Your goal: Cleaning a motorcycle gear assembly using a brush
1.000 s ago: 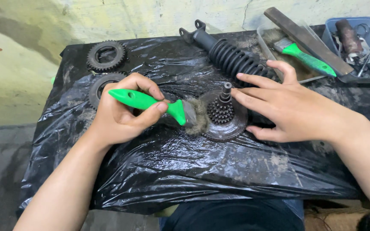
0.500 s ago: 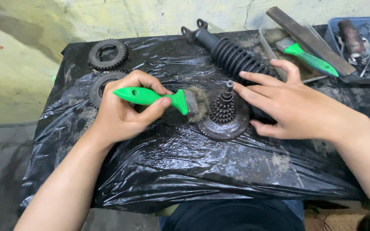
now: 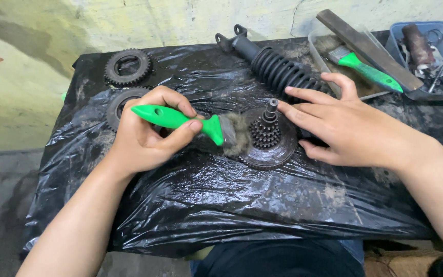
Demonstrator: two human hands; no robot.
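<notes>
My left hand grips a paintbrush with a green handle; its grimy bristles press against the left side of a rusty stacked gear with a short shaft. That gear stands upright on black plastic sheeting. My right hand lies flat beside the gear on its right, fingers spread, fingertips touching the gear's rim and shaft.
A black shock absorber with a coil spring lies behind the gear. Two toothed gears sit at the far left. A second green-handled brush, a flat metal file and a blue tray of parts are at the back right.
The brush has shifted slightly against the gear's left side, with small strokes. My right hand has stayed on the gear.
</notes>
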